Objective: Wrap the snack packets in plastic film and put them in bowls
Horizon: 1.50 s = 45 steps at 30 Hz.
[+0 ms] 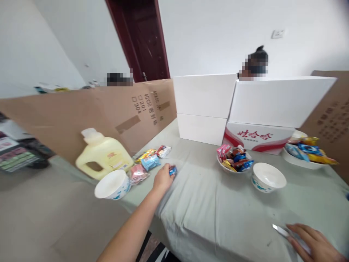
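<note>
My left hand (pixel 163 178) is closed on a small candy in a blue wrapper (pixel 172 170), at the left part of the cloth-covered table. Beyond that hand lie several wrapped snacks: a pink one (pixel 138 173), a light blue one (pixel 151 162), a yellow one (pixel 146 155) and a white-and-red one (pixel 164 151). At the lower right, my right hand (pixel 313 240) is closed around a slim silver tool with a pointed tip (pixel 280 230). The palm and fingers cover part of this tool, and its exact kind does not show.
Bowls stand on the table: a white one (pixel 110 184) at left, one heaped with candies (pixel 231 171), another white one (pixel 268 178), and a snack dish (pixel 302 161) at right. A yellow jug (pixel 106 154), cardboard (pixel 95 116) and white boxes (pixel 203 109) stand behind. Two people's heads show beyond.
</note>
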Each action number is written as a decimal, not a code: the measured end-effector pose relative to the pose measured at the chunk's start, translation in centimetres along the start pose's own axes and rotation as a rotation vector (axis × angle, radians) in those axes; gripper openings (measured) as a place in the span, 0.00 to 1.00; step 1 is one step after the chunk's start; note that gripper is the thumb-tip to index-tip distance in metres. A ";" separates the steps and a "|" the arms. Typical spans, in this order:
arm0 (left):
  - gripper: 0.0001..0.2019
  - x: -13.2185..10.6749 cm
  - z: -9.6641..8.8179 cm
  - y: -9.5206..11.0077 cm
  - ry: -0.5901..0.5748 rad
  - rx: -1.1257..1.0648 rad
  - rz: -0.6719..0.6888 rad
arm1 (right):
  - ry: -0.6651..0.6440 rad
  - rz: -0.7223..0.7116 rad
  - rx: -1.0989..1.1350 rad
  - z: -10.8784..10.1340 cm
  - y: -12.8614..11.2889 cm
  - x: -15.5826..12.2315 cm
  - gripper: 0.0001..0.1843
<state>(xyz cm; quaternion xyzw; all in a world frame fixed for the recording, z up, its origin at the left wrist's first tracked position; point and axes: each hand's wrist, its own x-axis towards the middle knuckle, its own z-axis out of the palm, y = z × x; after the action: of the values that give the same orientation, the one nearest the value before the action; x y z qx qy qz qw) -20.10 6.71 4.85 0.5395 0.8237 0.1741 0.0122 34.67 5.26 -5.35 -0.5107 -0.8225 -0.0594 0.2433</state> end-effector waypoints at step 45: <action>0.12 -10.0 6.0 9.8 -0.123 -1.138 0.104 | 0.004 0.041 0.382 -3.1 -16.2 6.4 0.10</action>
<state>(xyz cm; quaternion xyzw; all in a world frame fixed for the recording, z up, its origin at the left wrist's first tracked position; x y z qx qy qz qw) -5.99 2.94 0.48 0.4970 0.5704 0.5588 0.3398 19.37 1.76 2.72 -0.4718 -0.8078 0.1019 0.3385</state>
